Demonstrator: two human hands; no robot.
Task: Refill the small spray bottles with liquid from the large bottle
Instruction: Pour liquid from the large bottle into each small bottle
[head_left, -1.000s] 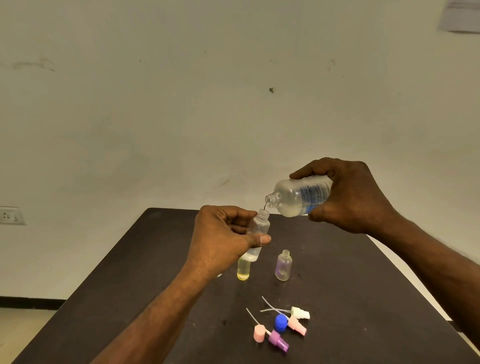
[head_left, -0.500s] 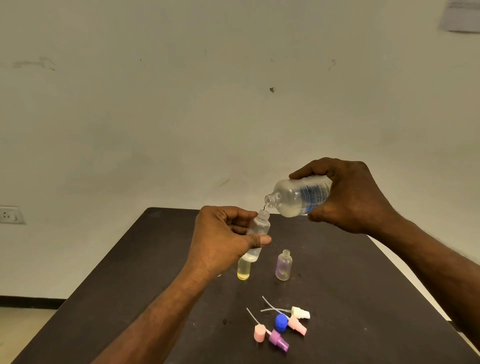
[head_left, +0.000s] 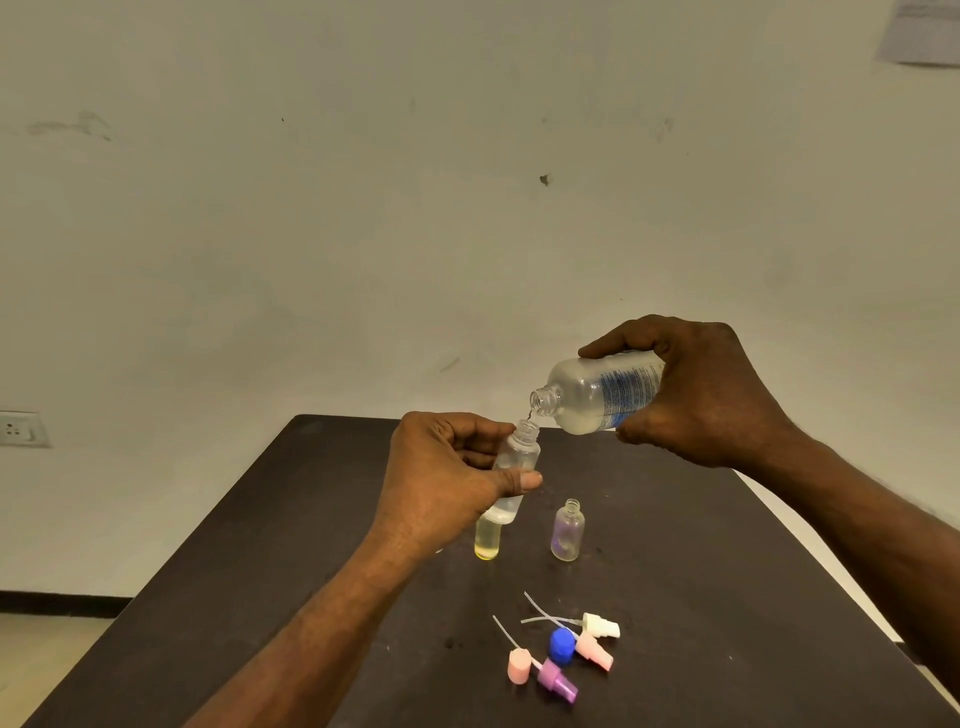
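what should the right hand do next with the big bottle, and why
Probably hold the tilt and let the thin stream run. The right hand has the large bottle tipped with its mouth just above the neck of the small bottle in the left hand, which looks only partly filled near its bottom.

Left hand (head_left: 441, 483) is raised above the table (head_left: 260, 545), fingers curled, thumb pressed flat across the front of the small bottle (head_left: 514, 467) it grips, forearm running down toward the table's near edge. Right hand (head_left: 696, 395) sits higher, farther right over the table, knuckles up, wrapped round the tipped large bottle (head_left: 597, 392).
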